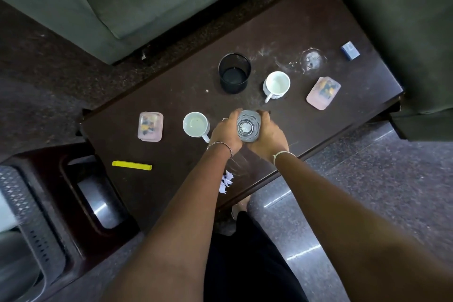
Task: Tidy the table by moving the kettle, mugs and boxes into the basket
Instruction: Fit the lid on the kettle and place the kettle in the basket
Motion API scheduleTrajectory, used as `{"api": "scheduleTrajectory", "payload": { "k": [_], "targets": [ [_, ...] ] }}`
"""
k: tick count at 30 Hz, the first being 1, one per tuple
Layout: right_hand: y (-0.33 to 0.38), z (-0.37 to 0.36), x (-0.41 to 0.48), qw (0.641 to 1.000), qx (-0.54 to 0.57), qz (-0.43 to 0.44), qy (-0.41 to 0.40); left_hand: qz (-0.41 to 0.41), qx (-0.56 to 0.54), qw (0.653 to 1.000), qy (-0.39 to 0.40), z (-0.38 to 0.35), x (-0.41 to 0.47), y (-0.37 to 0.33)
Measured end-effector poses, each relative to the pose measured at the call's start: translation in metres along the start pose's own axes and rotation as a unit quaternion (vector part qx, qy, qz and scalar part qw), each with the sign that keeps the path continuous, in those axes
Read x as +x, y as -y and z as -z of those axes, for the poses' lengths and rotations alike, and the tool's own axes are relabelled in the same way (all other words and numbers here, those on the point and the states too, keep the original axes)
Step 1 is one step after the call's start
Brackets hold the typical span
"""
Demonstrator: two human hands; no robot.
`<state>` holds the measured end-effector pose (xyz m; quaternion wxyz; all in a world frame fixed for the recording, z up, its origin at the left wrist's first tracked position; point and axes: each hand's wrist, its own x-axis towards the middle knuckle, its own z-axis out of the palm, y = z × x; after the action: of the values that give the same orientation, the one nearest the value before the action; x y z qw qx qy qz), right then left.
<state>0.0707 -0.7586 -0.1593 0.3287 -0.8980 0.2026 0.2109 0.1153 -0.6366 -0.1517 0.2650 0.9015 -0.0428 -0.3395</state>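
Both hands wrap a clear glass vessel standing upright near the middle of the dark table; my left hand grips its left side and my right hand its right side. A white mug stands just left of my left hand. A second white mug stands behind the vessel. One pink lidded box lies at the left, another pink box at the right. A grey perforated basket is at the lower left edge.
A black mesh cup stands at the back of the table. A glass lid and a small blue box lie at the far right. A yellow stick and torn paper scraps lie near the front edge. Grey-green sofas surround the table.
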Motion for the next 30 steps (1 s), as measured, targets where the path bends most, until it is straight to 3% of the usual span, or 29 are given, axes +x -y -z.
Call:
{"api": "scheduleTrajectory", "payload": {
  "k": [7,12,21,30],
  "targets": [
    [0.012,0.015,-0.012,0.999,-0.013,0.006,0.034,0.013,-0.008,1.000,0.019,0.012,-0.024,-0.007],
    [0.038,0.032,-0.042,0.996,-0.063,0.059,0.000,0.006,-0.025,1.000,0.000,0.044,-0.062,-0.010],
    [0.116,0.027,-0.124,0.976,-0.096,0.194,-0.002,0.004,-0.022,0.995,-0.095,0.098,-0.160,0.032],
    [0.196,-0.052,-0.234,0.945,-0.128,0.302,0.019,0.025,-0.096,0.970,-0.224,0.127,-0.289,0.141]
  ]
}}
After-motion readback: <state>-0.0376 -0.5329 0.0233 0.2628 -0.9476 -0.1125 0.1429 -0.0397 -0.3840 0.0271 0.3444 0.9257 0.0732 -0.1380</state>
